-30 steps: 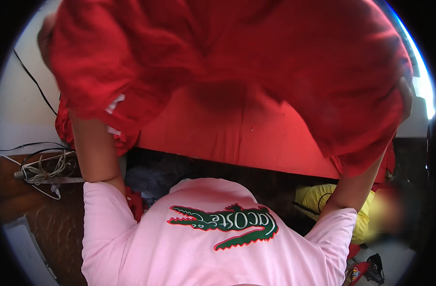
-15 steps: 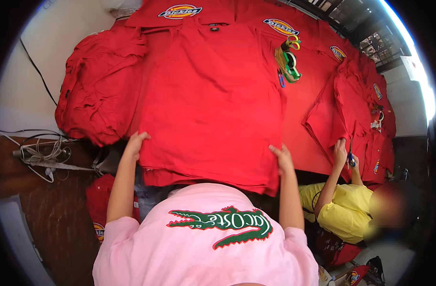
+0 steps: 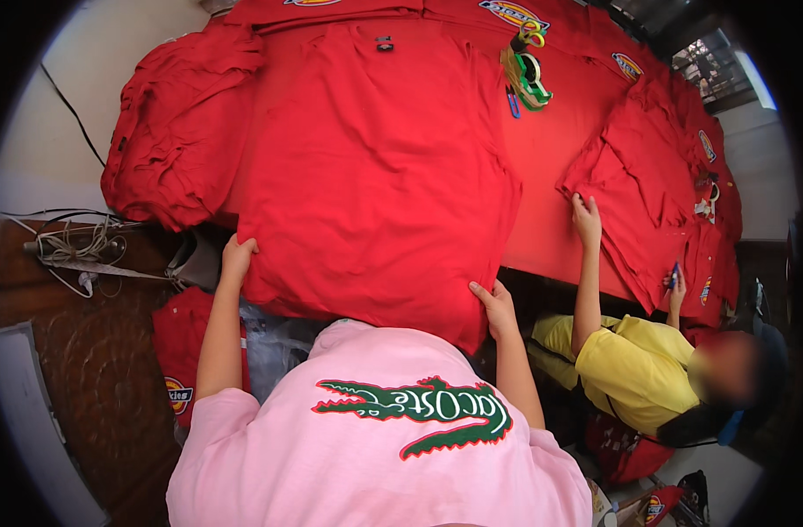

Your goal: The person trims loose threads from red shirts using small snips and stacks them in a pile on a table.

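A red T-shirt is spread in front of me on the table, its neck with a small dark label at the far end. My left hand is closed on the shirt's near left edge. At the near right edge my right hand grips the cloth, thumb on top and fingers underneath. The near hem hangs over the table edge close to my body. Whether more shirts lie directly under this one I cannot tell.
A crumpled red garment pile lies left. Right of the shirt are a green tape dispenser, yellow-handled scissors and a blue cutter. A co-worker in yellow handles red shirts at right. Tangled cables hang left.
Both hands have shifted the shirt slightly left and its surface is more rippled. The co-worker's hands have moved apart, one now on the edge of a red shirt.
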The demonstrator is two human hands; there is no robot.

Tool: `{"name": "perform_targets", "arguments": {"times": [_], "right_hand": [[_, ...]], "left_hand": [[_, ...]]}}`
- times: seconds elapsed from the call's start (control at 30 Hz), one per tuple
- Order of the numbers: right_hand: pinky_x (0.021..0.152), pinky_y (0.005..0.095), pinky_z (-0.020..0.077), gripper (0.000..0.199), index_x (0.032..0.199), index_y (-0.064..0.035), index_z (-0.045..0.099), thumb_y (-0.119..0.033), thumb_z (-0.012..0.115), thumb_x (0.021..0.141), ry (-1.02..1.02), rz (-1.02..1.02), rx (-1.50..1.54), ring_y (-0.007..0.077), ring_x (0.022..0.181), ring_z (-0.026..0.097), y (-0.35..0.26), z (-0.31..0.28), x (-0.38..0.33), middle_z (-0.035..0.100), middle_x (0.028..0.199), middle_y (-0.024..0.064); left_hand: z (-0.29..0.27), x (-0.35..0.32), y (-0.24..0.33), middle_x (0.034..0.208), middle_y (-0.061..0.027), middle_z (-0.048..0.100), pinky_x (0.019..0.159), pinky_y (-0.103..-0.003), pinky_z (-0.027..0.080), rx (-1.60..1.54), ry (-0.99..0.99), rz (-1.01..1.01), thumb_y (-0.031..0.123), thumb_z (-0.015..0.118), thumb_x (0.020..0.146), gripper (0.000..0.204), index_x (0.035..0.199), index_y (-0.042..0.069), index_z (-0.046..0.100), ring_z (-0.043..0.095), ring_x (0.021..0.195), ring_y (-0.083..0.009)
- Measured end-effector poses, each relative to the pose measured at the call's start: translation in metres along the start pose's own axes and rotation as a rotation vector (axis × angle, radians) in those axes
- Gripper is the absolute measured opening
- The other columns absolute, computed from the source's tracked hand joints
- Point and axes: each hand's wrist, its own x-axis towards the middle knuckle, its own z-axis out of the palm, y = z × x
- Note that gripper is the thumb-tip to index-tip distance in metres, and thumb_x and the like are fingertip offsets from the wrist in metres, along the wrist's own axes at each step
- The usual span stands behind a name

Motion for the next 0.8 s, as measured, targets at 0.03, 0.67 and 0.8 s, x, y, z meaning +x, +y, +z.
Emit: {"name": "perform_targets", "arguments": {"times": [0.03,0.67,0.8], "right_hand": [[0.096,0.0335,0.0535,0.043,0.131,0.0005,0.062,-0.010,0.078,0.094,0.127,-0.109,-0.111,0.0183,0.105,0.070,0.011,-0.002,0.000,0.075,0.114,0.0103],[0.128,0.0501,0.0241,0.074,0.163,-0.0095,0.036,-0.042,0.062,0.101,0.013,-0.977,-1.494,0.0345,0.158,0.029,-0.131,0.206,0.183,0.032,0.170,0.0158],[0.128,0.0543,0.0214,0.083,0.166,-0.0179,0.031,-0.059,0.058,0.100,0.279,-0.906,-1.571,0.0333,0.159,0.025,-0.165,0.199,0.226,0.025,0.173,0.0132]], "left_hand": [[0.007,-0.006,-0.002,0.114,-0.0173,0.068,0.094,-0.042,0.053,0.222,0.126,0.090,0.014,0.069,0.080,0.044,0.120,0.000,0.061,0.066,0.101,-0.0338],[0.189,0.067,0.192,0.175,-0.0077,0.022,0.128,-0.060,0.013,0.824,-0.203,1.154,0.056,0.063,0.096,0.081,0.164,0.022,0.036,0.016,0.161,-0.0343],[0.166,0.144,0.215,0.174,-0.0061,0.023,0.127,-0.063,0.015,0.869,-0.024,1.095,0.062,0.059,0.097,0.081,0.165,0.023,0.035,0.018,0.160,-0.0369]]}}
